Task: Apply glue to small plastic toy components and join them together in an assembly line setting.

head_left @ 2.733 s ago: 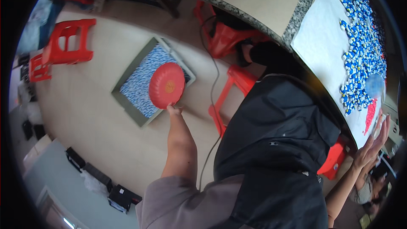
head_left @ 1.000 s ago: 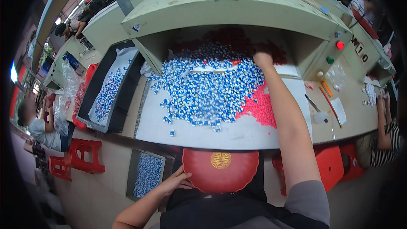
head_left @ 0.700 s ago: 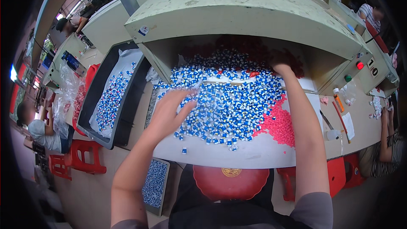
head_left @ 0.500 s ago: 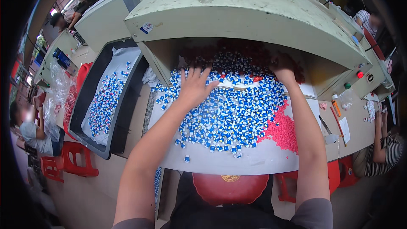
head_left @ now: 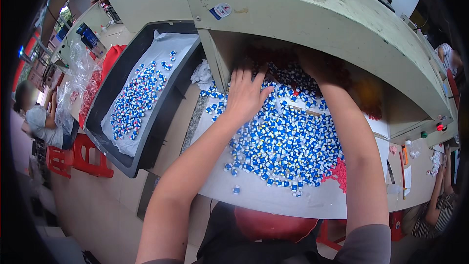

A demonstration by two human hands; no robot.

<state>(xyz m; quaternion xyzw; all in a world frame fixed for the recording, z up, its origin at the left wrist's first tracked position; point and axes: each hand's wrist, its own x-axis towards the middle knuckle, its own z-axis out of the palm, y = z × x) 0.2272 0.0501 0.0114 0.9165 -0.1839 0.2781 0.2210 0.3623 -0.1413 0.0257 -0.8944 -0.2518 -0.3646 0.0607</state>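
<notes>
A wide heap of small blue-and-white plastic pieces [head_left: 283, 142] covers the white work surface and runs back under a pale green hood. My left hand [head_left: 245, 90] lies palm down on the heap's back left part, fingers spread, with nothing visible in it. Deeper under the hood, my right hand [head_left: 312, 63] reaches into the shaded back of the heap. Its fingers are lost in shadow, so what they touch is hidden. Small pink pieces [head_left: 338, 176] lie beside my right forearm, and darker red ones [head_left: 373, 112] sit in the hood's right side.
The pale hood [head_left: 312, 14] arches over the heap. On the left, a black tray [head_left: 141, 164] holds more blue-and-white pieces on a white liner. Red stools [head_left: 90, 154] stand beyond it. An orange tube [head_left: 405, 155] lies at right. Other people sit at both sides.
The view has swung, so the hood and tray appear farther right. My right hand has gone deeper under the hood and toward the left. My left hand stays spread on the heap.
</notes>
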